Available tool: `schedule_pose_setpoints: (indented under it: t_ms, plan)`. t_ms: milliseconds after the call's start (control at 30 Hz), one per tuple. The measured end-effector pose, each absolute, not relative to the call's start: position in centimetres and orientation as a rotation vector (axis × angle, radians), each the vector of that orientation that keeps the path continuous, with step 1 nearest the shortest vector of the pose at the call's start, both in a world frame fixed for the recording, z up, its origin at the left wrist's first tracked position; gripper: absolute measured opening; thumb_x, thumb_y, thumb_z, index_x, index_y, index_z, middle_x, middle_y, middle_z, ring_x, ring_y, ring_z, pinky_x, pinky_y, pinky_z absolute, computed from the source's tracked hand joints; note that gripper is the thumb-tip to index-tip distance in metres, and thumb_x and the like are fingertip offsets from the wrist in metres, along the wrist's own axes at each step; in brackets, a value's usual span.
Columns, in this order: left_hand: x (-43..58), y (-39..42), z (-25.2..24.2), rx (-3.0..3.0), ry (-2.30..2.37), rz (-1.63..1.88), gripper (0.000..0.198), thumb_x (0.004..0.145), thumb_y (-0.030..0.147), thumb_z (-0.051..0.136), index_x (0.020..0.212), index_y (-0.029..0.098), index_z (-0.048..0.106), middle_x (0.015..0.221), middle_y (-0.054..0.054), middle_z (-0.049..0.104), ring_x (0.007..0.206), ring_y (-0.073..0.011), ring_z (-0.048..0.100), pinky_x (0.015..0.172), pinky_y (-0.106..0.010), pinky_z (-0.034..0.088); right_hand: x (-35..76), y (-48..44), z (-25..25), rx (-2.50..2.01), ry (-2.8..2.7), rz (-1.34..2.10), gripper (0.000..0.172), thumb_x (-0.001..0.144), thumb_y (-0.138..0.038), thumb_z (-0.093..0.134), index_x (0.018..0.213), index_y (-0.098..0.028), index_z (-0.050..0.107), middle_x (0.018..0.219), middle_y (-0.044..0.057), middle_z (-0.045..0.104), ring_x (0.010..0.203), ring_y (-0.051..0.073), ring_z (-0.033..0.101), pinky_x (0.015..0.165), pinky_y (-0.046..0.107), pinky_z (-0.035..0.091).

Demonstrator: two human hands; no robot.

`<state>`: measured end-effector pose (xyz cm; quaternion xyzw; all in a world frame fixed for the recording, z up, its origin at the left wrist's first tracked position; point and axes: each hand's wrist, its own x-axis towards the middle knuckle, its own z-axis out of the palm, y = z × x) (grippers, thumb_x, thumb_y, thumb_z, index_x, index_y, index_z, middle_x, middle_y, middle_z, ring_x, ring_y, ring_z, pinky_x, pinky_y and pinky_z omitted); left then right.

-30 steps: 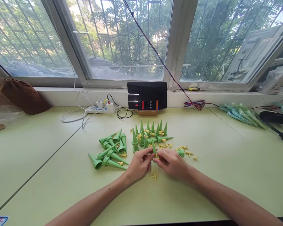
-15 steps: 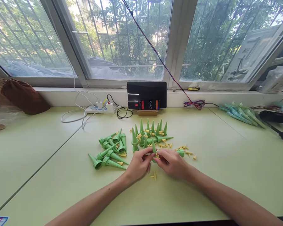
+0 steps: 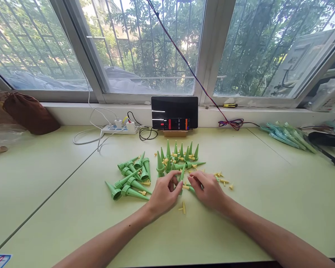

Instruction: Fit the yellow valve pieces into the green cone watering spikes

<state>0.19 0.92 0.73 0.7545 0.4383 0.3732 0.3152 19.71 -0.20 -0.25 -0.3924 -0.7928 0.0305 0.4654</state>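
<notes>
My left hand (image 3: 164, 191) is closed on a green plastic watering spike (image 3: 182, 175), held upright with its point up. A small yellow valve (image 3: 185, 187) sticks out from the spike's right side. Just to the right is my right hand (image 3: 208, 188), apart from the spike, fingers loosely bent and slightly spread with nothing visible between them. Another green spike (image 3: 192, 189) lies partly hidden under it. Behind both hands stand several upright green spikes (image 3: 160, 163), many with yellow valves. One loose yellow valve (image 3: 184, 207) lies in front of my hands.
Several green spikes (image 3: 134, 184) lie in a pile at left. Loose yellow valves (image 3: 224, 181) are scattered at right. Farther back are a tablet (image 3: 174, 108) with a phone (image 3: 178, 124) before it, a power strip (image 3: 120, 129) with cables, and bagged pieces (image 3: 289, 137).
My right hand has let go of the yellow valve at the spike and drawn slightly right. My left hand keeps hold of the spike, now more plainly seen.
</notes>
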Motion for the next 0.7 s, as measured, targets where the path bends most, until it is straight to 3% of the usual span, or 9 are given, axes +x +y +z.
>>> schedule_pose_setpoints:
  t_ms: [167,700]
  plan:
    - [0.03,0.79,0.75,2.154,1.173,0.892,0.031,0.087,0.023,0.055,0.117,0.017,0.060,0.059,0.009,0.044,0.051,-0.0109,0.042,0.054,-0.023,0.034,19.74,-0.10,-0.38,-0.967,-1.954,0.062,0.018,0.104,-0.021,0.049,0.091,-0.018,0.061,0.070,0.001,0.063,0.056,0.012,0.052,0.057,0.025,0.036]
    - [-0.09,0.94,1.54,2.353,1.216,0.621,0.017,0.088,0.020,0.050,0.092,0.019,0.067,0.052,0.007,0.046,0.050,-0.0121,0.043,0.057,-0.025,0.030,19.72,-0.37,-0.19,-1.033,-2.142,0.098,0.026,0.099,-0.019,0.047,0.074,-0.019,0.056,0.063,0.000,0.058,0.056,0.013,0.049,0.056,0.026,0.030]
